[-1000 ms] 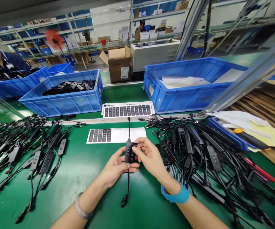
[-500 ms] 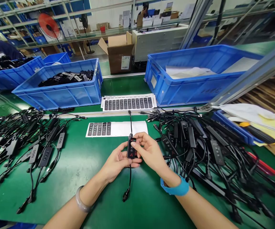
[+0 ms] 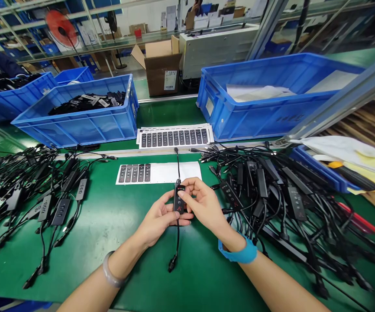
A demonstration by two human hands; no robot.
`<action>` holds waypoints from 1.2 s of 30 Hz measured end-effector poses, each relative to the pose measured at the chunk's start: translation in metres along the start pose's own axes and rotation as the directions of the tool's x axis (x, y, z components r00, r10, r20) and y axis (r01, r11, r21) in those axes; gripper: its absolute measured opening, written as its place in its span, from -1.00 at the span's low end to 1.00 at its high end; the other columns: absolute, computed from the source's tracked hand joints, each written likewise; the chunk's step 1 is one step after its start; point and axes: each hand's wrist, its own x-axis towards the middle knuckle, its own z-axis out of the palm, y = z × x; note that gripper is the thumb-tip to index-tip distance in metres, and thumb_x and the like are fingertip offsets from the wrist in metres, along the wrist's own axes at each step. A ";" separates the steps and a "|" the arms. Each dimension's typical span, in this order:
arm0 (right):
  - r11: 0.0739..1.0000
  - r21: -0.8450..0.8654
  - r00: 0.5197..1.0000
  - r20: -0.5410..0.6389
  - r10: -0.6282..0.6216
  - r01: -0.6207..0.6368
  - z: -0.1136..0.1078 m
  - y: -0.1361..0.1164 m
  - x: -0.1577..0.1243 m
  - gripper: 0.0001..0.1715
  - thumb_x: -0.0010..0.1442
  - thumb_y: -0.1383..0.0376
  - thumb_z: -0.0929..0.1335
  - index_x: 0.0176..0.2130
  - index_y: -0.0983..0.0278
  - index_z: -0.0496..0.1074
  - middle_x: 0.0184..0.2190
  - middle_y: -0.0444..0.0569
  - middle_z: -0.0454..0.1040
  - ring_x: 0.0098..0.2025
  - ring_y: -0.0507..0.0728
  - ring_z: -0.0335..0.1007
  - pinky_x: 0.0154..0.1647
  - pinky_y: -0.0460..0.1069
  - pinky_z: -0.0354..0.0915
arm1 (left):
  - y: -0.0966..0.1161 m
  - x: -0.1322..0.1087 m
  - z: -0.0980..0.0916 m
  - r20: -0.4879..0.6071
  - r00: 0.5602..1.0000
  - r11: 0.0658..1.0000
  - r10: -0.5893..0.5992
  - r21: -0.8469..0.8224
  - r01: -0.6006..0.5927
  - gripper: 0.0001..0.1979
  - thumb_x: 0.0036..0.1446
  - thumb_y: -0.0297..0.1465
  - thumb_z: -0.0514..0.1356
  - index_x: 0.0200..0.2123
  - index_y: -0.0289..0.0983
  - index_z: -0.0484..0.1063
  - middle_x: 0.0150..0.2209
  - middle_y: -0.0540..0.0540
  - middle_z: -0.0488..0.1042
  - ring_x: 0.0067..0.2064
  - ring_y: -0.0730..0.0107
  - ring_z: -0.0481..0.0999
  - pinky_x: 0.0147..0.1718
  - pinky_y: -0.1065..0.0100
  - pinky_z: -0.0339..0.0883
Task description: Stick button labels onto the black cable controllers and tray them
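Note:
Between my hands is a small black inline controller (image 3: 179,202) with a printed face and a short cable at each end. My left hand (image 3: 161,216) grips its lower part, thumb near the bottom edge and fingers behind. My right hand (image 3: 203,203) holds the upper right side, its thumb pressed on the face. Just beyond lies a white sticker sheet (image 3: 174,172) with several dark labels at its left part and bare backing at the right. Behind that rests a stack of fuller label sheets (image 3: 174,138).
Cabled controllers pile up at the left (image 3: 44,208) and right (image 3: 262,186). Behind stand a blue bin (image 3: 77,130) of black parts, a larger blue bin (image 3: 255,119) with white sheets, and an open cardboard box (image 3: 163,76). A box cutter (image 3: 353,177) lies at the right.
My left thumb has shifted onto the lower edge of the controller's face. My right thumb stays pressed on its upper part. The view has tilted slightly.

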 end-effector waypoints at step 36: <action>0.993 -0.115 0.997 0.072 0.003 0.005 -0.003 -0.001 0.002 -0.57 0.23 0.13 0.25 -0.04 0.30 0.48 -0.44 -0.08 0.47 -0.41 0.10 0.37 -0.34 -0.02 0.33 | -0.002 0.004 -0.002 -0.037 0.998 0.986 0.057 0.159 -0.050 -0.59 0.08 -0.10 0.29 -0.24 -0.37 0.47 -0.38 -0.19 0.59 -0.54 0.49 0.48 -0.63 0.53 0.27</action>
